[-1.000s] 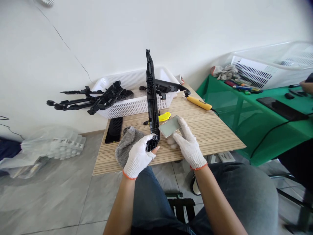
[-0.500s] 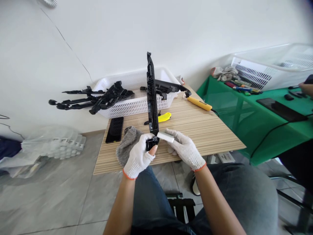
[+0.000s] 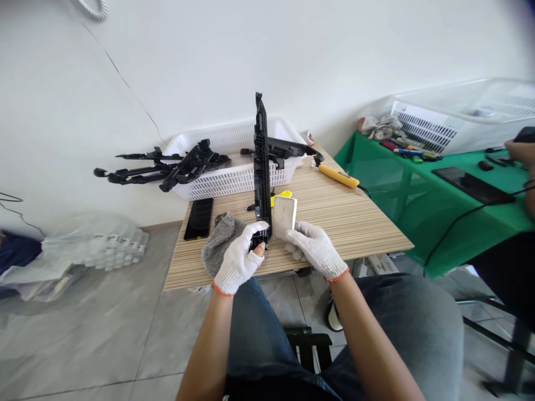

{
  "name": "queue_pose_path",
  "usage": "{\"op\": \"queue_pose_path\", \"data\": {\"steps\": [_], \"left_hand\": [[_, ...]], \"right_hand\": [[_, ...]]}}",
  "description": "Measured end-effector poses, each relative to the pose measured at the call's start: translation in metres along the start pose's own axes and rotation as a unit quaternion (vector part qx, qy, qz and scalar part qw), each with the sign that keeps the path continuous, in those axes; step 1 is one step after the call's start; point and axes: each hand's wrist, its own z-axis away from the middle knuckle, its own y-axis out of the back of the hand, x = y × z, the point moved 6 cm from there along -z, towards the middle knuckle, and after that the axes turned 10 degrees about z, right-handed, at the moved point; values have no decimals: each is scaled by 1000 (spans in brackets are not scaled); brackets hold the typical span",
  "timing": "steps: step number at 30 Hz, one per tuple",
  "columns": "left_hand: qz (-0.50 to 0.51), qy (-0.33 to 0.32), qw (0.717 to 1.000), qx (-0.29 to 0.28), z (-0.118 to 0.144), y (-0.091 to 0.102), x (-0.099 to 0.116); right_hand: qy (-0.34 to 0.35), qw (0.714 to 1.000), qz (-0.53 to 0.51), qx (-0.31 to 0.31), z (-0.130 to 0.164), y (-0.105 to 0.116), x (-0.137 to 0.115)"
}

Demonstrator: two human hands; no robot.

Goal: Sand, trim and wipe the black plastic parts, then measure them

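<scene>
My left hand (image 3: 239, 259), in a white knit glove with the thumb tip bare, is closed round the lower end of a long black plastic trim piece (image 3: 262, 167). The piece stands nearly upright above the table, its ribbed side toward me. My right hand (image 3: 316, 248), gloved too, pinches a flat white rectangular block (image 3: 285, 217) by its lower right corner. The block's broad face is turned to me, close beside the lower part of the trim piece. A grey cloth (image 3: 223, 240) lies left of my left hand. Behind the block, a yellow-handled tool (image 3: 282, 196) is partly hidden.
A white basket (image 3: 200, 188) holds several black trim pieces (image 3: 188, 167), some overhanging its left side. On the wooden table (image 3: 346, 223) lie a black phone (image 3: 199, 218) and a corded yellow tool (image 3: 339, 176). At right, a green-covered table (image 3: 376, 178) bears another basket (image 3: 443, 120); another person's hand (image 3: 522, 151) shows there.
My right hand has turned the white block from its narrow edge to its broad face, upright beside the trim piece. The left hand keeps its grip. The view has shifted slightly.
</scene>
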Motion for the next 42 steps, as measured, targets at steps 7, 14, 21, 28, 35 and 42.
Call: {"op": "queue_pose_path", "data": {"steps": [7,14,21,28,35,42], "left_hand": [[-19,13,1000,0,-2,-2,0],[-41,19,999,-6,-4,-2,-2],[-35,8,999,-9,-5,-3,-2],[-46,9,999,-12,-6,-3,-6],[-50,11,999,-8,-6,-3,-1],[-49,1,999,-6,-5,-2,2]], "right_hand": [[8,1000,0,4,-2,-1,2],[25,1000,14,0,-4,-2,-1],[32,999,25,9,-3,-1,-1],[45,999,14,16,-4,-2,-1],[42,999,12,15,-2,-2,-2],[26,999,14,26,-1,-1,-4]]}}
